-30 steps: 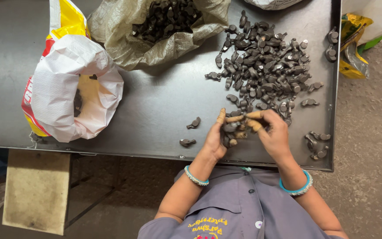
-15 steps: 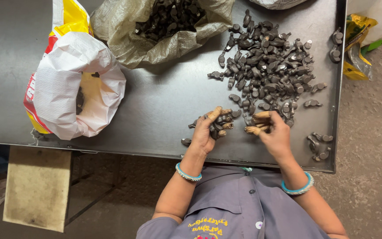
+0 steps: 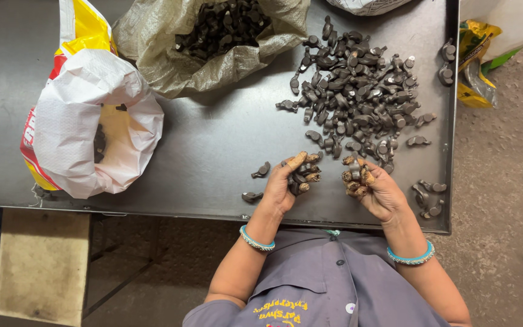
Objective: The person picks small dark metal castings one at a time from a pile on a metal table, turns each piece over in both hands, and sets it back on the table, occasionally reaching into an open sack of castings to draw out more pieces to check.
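Note:
My left hand (image 3: 290, 180) is curled around several small dark metal parts (image 3: 302, 177) just above the table's near edge. My right hand (image 3: 375, 186) sits beside it, a little apart, with one dark metal part (image 3: 355, 174) between its fingertips. Both hands have taped or grimy fingertips and a turquoise bangle on the wrist. A large loose heap of the same dark metal parts (image 3: 358, 97) lies just beyond the hands. Two stray parts (image 3: 261, 171) (image 3: 250, 196) lie left of my left hand.
A dark metal table (image 3: 213, 145) carries a white and yellow sack (image 3: 86, 121) with parts inside at the left. A grey woven bag (image 3: 213, 42) of dark parts sits at the back. A few parts (image 3: 428, 197) lie at the right edge. A yellow wrapper (image 3: 476, 66) lies on the floor.
My hands, together a second ago, have drawn apart. The left hand moved left with a clutch of parts, and the right hand stays put with one part in its fingertips.

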The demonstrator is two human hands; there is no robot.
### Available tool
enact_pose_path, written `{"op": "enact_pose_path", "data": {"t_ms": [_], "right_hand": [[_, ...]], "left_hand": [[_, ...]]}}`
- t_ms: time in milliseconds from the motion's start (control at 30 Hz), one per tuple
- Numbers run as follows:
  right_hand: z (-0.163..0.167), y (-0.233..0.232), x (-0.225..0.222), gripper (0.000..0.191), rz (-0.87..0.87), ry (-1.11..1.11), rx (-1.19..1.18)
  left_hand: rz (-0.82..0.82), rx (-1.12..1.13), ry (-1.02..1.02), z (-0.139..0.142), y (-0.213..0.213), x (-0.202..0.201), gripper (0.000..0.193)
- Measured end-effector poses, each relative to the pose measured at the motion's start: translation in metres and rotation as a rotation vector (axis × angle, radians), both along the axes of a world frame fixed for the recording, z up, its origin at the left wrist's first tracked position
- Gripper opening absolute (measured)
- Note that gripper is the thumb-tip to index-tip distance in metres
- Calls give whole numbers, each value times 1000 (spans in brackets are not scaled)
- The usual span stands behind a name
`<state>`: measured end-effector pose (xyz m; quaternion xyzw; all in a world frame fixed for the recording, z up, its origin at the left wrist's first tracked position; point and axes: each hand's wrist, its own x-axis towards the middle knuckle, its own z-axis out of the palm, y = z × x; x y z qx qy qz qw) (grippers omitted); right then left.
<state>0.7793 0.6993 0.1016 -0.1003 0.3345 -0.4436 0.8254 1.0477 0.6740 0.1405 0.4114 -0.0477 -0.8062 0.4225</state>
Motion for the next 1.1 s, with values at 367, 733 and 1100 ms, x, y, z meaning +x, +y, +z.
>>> {"op": "enact_pose_path", "data": {"t_ms": [367,733,1100], "right_hand": [[44,-10,26,32,-21,232,-196],[113,-35,109,33,114,1205,-793],[91,-37,141,46,245,1787,-1176]], "left_hand": [[-96,-2,-39,4,3,-8,36],[58,152,599,-8,-1,47,53],[405,-104,195,45,-106,145,51]]}}
